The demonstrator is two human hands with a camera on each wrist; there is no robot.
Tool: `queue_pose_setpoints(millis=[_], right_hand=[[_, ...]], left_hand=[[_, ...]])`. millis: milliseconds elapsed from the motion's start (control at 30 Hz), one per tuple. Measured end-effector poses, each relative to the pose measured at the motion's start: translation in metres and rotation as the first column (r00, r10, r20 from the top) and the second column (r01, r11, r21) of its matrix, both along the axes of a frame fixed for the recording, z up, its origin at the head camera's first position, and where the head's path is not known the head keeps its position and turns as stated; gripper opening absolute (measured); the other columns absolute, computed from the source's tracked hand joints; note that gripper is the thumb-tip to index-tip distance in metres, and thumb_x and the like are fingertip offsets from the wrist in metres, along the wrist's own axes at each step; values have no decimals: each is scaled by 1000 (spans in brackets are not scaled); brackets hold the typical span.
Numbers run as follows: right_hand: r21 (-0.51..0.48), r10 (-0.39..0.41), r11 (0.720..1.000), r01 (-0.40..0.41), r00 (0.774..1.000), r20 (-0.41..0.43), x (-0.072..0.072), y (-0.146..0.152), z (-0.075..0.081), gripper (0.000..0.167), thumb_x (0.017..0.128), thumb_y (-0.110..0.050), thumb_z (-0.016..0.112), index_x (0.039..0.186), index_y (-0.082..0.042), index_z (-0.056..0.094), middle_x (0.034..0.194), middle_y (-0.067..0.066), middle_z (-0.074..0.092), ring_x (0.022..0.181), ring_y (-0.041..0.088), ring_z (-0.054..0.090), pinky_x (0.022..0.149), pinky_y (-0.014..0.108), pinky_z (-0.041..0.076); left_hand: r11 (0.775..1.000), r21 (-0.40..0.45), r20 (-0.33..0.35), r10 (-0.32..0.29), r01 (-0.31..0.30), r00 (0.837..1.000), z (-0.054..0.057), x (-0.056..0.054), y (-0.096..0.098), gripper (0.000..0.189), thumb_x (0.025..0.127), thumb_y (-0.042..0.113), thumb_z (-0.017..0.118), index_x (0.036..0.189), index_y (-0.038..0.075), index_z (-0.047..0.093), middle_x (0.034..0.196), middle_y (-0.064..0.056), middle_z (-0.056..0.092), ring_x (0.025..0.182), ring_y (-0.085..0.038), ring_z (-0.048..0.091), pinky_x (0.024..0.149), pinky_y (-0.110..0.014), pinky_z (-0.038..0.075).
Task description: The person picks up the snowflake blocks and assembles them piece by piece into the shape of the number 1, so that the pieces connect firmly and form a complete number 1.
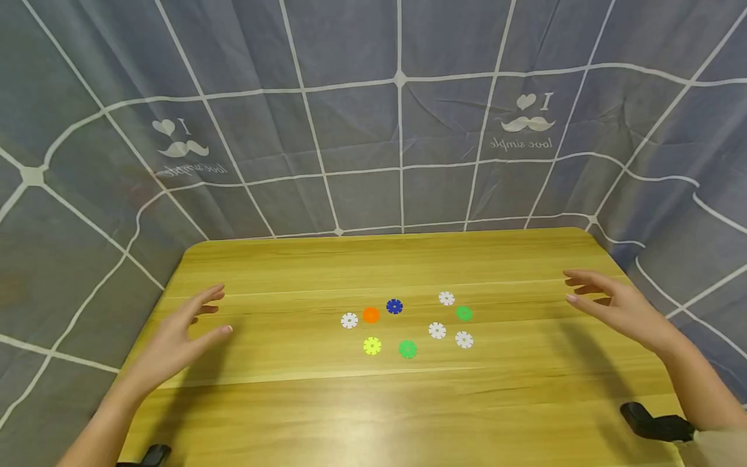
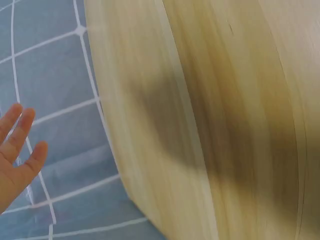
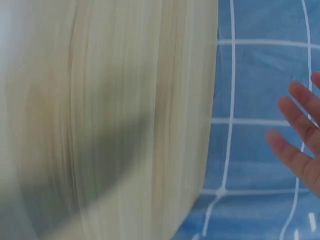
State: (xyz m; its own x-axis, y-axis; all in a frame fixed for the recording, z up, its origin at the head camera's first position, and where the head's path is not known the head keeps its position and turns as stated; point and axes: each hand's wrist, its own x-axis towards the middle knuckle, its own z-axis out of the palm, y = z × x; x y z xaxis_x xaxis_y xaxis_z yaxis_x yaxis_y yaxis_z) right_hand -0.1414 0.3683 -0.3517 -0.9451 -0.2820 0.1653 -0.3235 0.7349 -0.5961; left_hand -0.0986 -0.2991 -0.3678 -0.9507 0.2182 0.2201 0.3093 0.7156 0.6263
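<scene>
Several flat notched discs lie loose around the middle of the wooden table. On the left are a white disc (image 1: 349,320), an orange disc (image 1: 371,315) and a yellow disc (image 1: 372,346). A blue disc (image 1: 394,306) lies behind a green disc (image 1: 408,349). To the right, another green disc (image 1: 463,313) sits among three more white ones. My left hand (image 1: 181,337) hovers over the table's left side, fingers relaxed, holding nothing. Over the right side my right hand (image 1: 621,308) is held up, empty too, its fingers loosely extended. Both hands are well apart from the discs.
The wooden table (image 1: 280,415) has rounded far corners. A grey curtain (image 1: 362,130) with white grid lines hangs behind it and along both sides. Black straps or mounts show at both wrists, the right one (image 1: 656,423) larger in view.
</scene>
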Motion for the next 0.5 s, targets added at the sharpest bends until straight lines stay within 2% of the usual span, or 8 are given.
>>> queue_pose_setpoints(millis=[33,100,200,267,333,500], right_hand=[[-22,8,1000,-7,1000,16,-1,-3,0,46,98,-11,64,139,3,51,120,-32,50,101,-12,50,75,15,46],[-75,26,997,-22,998,61,-5,-11,-1,45,98,-10,64,138,6,51,117,-28,54,98,-12,52,74,14,49],[-123,51,992,-33,987,152,-12,-24,-3,47,98,-11,63,139,8,49,122,-2,61,98,-9,54,75,18,51],[-156,74,987,-41,975,210,-17,-35,-8,48,98,-12,63,139,10,47,125,18,59,99,-4,55,77,21,53],[-199,104,979,-51,958,266,-22,-46,-14,50,98,-11,63,139,12,45,126,30,55,100,1,56,79,25,54],[-317,161,948,-30,905,393,-35,-76,-37,56,97,-12,65,141,14,42,127,32,52,103,19,59,85,36,56]], left_hand=[[1000,21,15,-1,1,1000,-1,-1,3,66,93,15,71,149,0,38,140,-28,47,117,-46,51,88,-64,39],[998,56,53,7,-10,999,-3,-3,10,59,95,17,68,145,-2,43,138,-28,50,116,-45,52,90,-63,40],[996,84,111,21,-31,994,-7,-8,21,53,97,19,67,141,-4,49,137,-29,51,117,-46,53,91,-64,43],[995,93,147,17,-31,989,-11,-11,28,51,97,19,67,139,-5,50,137,-29,51,117,-46,53,93,-63,44],[996,91,169,-9,-7,986,-15,-13,34,49,97,18,66,138,-6,51,135,-29,53,115,-46,55,91,-63,46],[991,113,240,-101,75,966,-26,-19,48,46,98,19,65,136,-4,53,135,-26,55,111,-41,60,87,-55,53]])
